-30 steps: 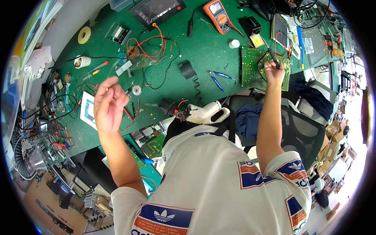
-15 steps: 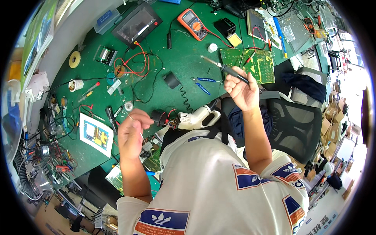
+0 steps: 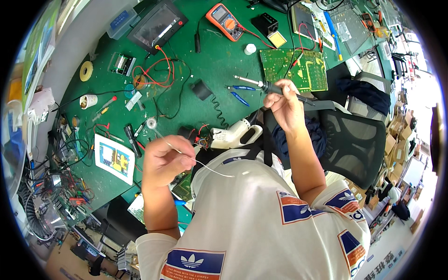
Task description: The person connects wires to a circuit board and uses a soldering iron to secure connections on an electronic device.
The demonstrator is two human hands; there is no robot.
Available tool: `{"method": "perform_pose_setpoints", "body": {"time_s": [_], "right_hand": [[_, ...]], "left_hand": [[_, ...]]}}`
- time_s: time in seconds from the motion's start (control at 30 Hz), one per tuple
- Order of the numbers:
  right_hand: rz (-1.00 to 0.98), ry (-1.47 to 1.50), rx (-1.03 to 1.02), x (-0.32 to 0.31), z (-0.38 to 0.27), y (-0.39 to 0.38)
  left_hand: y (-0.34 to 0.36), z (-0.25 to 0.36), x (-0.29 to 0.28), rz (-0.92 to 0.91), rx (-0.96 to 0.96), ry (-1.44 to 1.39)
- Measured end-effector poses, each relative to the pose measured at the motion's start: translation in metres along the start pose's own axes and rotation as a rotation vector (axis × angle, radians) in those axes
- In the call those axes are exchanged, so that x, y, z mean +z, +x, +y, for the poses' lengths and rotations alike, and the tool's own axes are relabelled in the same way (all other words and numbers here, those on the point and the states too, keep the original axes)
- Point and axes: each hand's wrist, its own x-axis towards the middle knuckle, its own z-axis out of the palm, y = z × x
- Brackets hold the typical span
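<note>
Pinched in my left hand [image 3: 167, 157] is a thin silvery solder wire [image 3: 213, 171]; its free end curves right in front of my shirt, and its other part runs up toward a small spool [image 3: 151, 122]. My right hand [image 3: 288, 106] grips a soldering iron [image 3: 270, 87] by its dark handle, its metal tip pointing left over the bench. Between the hands, against my body, lies a white handheld appliance [image 3: 228, 137] with a loop handle. Loose coloured wires [image 3: 202, 139] show at its left end, beside my left fingers. Blue-handled pliers [image 3: 240, 98] lie below the iron's tip.
On the green bench [image 3: 210, 60] are an orange multimeter [image 3: 224, 22], a large circuit board [image 3: 298, 70], a dark screen unit [image 3: 158, 28] and a printed sheet [image 3: 113, 158]. Tangled leads [image 3: 74, 186] crowd the left. A black mesh chair [image 3: 357, 144] stands at right.
My left hand has turned and shifted right, bringing the solder wire's free end across my shirt. The soldering iron has swung flatter and slightly lower in my right hand.
</note>
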Motion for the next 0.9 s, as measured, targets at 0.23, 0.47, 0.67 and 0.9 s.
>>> {"method": "perform_pose_setpoints", "body": {"time_s": [0.23, 0.47, 0.67, 0.9], "right_hand": [[-0.001, 0.216, 0.021, 0.007, -0.001, -0.001], [0.038, 0.219, 0.006, 0.001, 0.001, 0.004], [0.254, -0.807, -0.342, -0.049, 0.018, 0.056], [0.533, -1.373, -0.548, -0.132, 0.007, 0.141]], "left_hand": [[0.007, -0.02, 0.035, -0.058, -0.05, -0.034], [0.006, -0.008, 0.027, 0.018, 0.08, 0.056], [-0.001, -0.009, 0.022, 0.067, 0.095, 0.16], [-0.008, -0.008, 0.019, 0.118, 0.116, 0.243]]}}
